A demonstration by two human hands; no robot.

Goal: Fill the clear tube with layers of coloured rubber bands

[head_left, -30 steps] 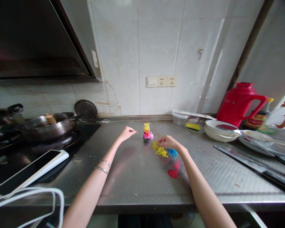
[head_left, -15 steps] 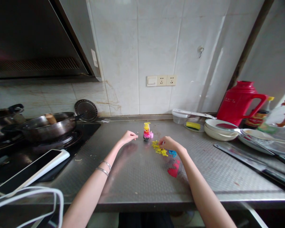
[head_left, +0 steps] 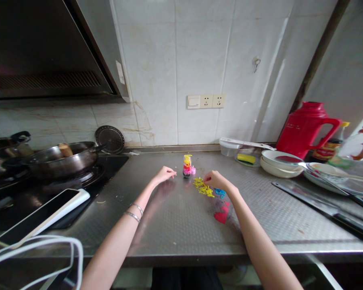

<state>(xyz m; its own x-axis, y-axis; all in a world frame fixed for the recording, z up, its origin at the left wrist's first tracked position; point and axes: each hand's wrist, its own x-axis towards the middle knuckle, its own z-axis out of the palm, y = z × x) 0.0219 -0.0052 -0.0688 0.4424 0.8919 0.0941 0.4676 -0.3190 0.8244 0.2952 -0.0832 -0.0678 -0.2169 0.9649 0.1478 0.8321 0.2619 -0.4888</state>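
Note:
A loose pile of yellow rubber bands (head_left: 203,187) lies on the steel counter. At its right edge my right hand (head_left: 215,179) pinches down onto the bands, fingertips closed on them. Left of a small clear jar, my left hand (head_left: 165,174) hovers low with its fingers pressed together; whatever they hold is too small to make out. The upright jar (head_left: 187,166) shows layers of yellow, red, pink and black. A small pink item (head_left: 193,170) touches its right side. Blue bands (head_left: 220,193) sit beside my right wrist, and a clear bag with red shapes (head_left: 221,213) lies nearer me.
On the left are a hob with a pan (head_left: 62,157), a phone-like device (head_left: 42,217) and a white cable (head_left: 75,251). To the right lie a long knife (head_left: 308,203), stacked bowls (head_left: 281,171), a yellow sponge (head_left: 246,158) and a red thermos (head_left: 304,131).
My right hand has shifted very slightly right and up at the edge of the yellow pile. The left hand stays almost still, and the jar stands where it was.

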